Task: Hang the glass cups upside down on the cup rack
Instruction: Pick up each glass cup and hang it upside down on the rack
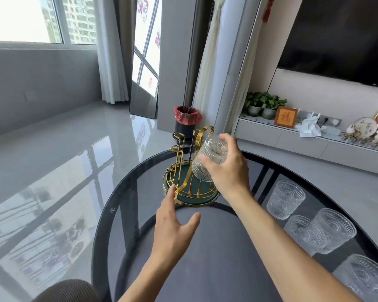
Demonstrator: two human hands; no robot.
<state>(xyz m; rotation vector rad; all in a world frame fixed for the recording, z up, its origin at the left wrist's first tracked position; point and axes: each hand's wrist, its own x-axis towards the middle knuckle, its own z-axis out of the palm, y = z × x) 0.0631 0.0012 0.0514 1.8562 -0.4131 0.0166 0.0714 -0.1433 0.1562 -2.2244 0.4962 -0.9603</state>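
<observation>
A gold wire cup rack [184,162] with a round green base stands at the far side of a round dark glass table [127,214]. My right hand [227,168] grips a ribbed glass cup [210,158], tilted mouth-down over the rack's right side. Fingers spread, my left hand [175,223] holds nothing and its fingertips touch the rack's front rim. Several more ribbed glass cups stand upright on the table at the right: one nearest the rack [285,199], a pair [321,232] behind it, and one [367,280] at the frame's lower right.
A black bin with a red liner [187,118] stands on the floor beyond the table. A low white shelf [292,136] with plants and ornaments runs along the right wall under a dark screen. A chair back [68,290] shows at lower left.
</observation>
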